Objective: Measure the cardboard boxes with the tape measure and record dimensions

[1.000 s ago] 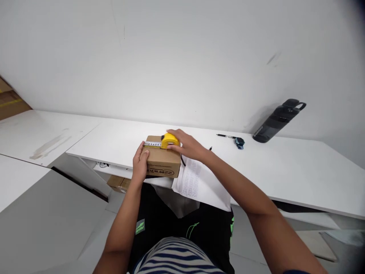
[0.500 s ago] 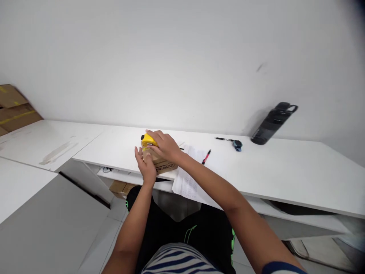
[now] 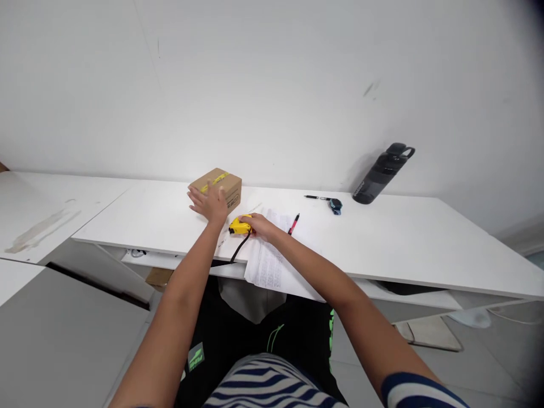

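Got a smooth white desk, thin paper covered in fine writing, and a boxy brown cardboard carton back near the wall. Gripped in the right hand, near the desk's front edge: a chunky, rounded yellow tape measure with a black strap. Spread loose at the carton: the left hand's fingers, probably touching. Can't see inside the taped-up carton.

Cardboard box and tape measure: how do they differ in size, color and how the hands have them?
The cardboard box is plainly larger than the tape measure. The box is brown with a yellow strip on top; the tape measure is mostly yellow. The left hand is at the box with fingers spread, while the right hand grips the tape measure. Both show some yellow.
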Demonstrator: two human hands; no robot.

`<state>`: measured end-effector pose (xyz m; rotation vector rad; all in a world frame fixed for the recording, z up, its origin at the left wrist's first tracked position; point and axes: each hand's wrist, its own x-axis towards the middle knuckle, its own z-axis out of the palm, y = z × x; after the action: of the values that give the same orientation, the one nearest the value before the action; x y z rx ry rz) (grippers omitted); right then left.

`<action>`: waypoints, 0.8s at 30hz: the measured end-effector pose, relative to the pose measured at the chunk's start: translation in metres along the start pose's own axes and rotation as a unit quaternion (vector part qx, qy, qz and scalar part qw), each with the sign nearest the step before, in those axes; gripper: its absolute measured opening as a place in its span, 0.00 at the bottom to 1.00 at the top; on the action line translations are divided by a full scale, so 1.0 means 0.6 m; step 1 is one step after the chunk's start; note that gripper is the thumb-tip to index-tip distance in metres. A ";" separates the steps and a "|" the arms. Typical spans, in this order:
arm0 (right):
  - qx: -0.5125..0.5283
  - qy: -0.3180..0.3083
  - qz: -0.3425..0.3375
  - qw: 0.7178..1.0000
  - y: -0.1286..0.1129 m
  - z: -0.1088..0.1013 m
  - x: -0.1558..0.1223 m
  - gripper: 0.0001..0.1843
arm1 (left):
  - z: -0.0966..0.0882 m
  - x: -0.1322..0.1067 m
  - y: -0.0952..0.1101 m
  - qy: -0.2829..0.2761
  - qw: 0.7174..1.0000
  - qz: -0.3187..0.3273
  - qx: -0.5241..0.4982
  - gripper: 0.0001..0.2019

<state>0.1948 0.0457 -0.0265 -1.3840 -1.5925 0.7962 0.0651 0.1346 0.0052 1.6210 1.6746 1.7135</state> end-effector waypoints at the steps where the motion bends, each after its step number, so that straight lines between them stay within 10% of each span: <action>1: -0.020 -0.015 0.004 1.000 0.005 0.011 0.005 0.22 | -0.005 -0.005 0.006 -0.008 1.000 0.014 0.007 0.33; 8: -0.194 -0.059 0.076 0.976 0.008 0.045 0.076 0.26 | -0.084 -0.105 -0.058 -0.269 0.950 0.140 0.071 0.25; 15: -0.449 0.101 0.049 0.886 0.032 -0.158 0.049 0.26 | -0.083 -0.156 -0.054 -0.265 0.926 0.197 0.183 0.22; 19: -0.602 -0.061 0.135 0.785 0.100 -0.227 -0.010 0.22 | -0.045 -0.174 -0.002 -0.463 0.834 0.288 0.084 0.21; 24: -0.592 -0.150 0.075 0.788 0.144 -0.239 -0.036 0.20 | 0.002 -0.179 -0.011 -0.575 0.784 0.213 0.099 0.22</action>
<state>0.3619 0.0303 -0.0457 -2.3382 -2.4146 -0.0374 0.1005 0.0531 -0.0555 2.4777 0.8688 0.3024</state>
